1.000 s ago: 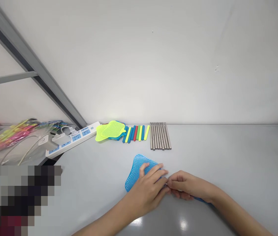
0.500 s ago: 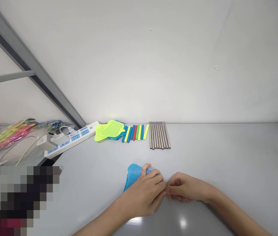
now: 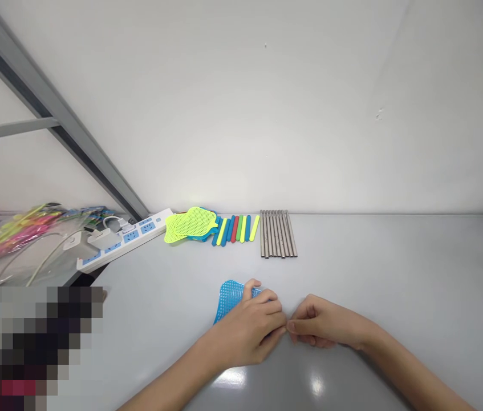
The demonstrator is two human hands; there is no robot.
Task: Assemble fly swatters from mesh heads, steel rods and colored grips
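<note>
The back is closed off by a pale wall (image 3: 292, 114), and the grey worktop (image 3: 404, 274) is spread below it. At the far left a clear bag of brightly coloured pieces (image 3: 23, 231) is seen, with a white power strip (image 3: 155, 224) set aslant beside it.

At the front, the left hand (image 3: 253, 325) is laid over a blue mesh panel (image 3: 229, 297), its fingers curled in on the panel and one finger raised. The right hand (image 3: 320, 322) is drawn to a thumb-and-finger pinch; what, if anything, is gripped there cannot be told.

Yellow mesh panels (image 3: 196, 222) are stacked near the strip's end, and metal tubes (image 3: 277, 234) are laid side by side behind the hands. Coloured sticks (image 3: 233, 229) are lined up between them.

The smallest spot, where the fingertips meet, seems to call for most care: the panel is best braced close to that end, both hands aligned, and pressure applied evenly so the mesh is not bent.
</note>
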